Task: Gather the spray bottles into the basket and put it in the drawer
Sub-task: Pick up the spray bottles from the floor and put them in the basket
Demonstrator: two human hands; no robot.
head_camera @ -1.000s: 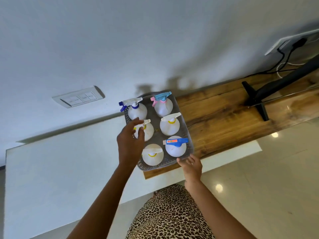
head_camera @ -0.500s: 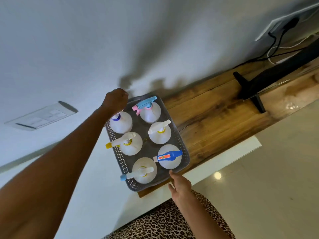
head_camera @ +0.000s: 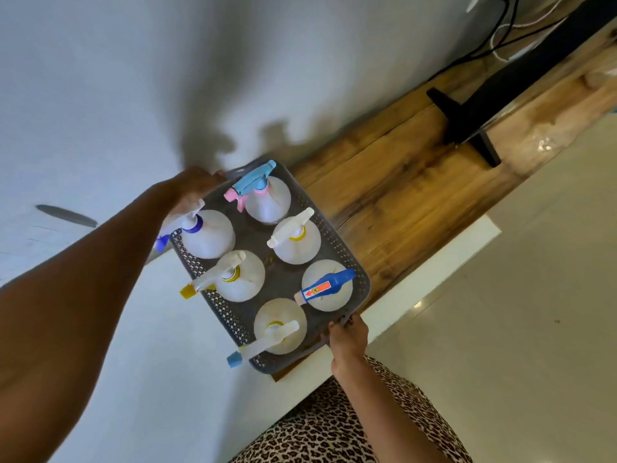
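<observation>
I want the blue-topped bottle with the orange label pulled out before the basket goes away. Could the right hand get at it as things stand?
Probably yes: the right hand grips the basket rim at the near corner, right beside that bottle, with nothing between. It would have to let go first.

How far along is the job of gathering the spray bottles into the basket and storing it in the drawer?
Gathering looks done: six spray bottles stand upright in the grey perforated basket, none seen outside it. In hand: the left hand grips the far end and the right hand the near end, ready to lift it from the wooden shelf. Left: placing it in the drawer, which is not in view.
</observation>
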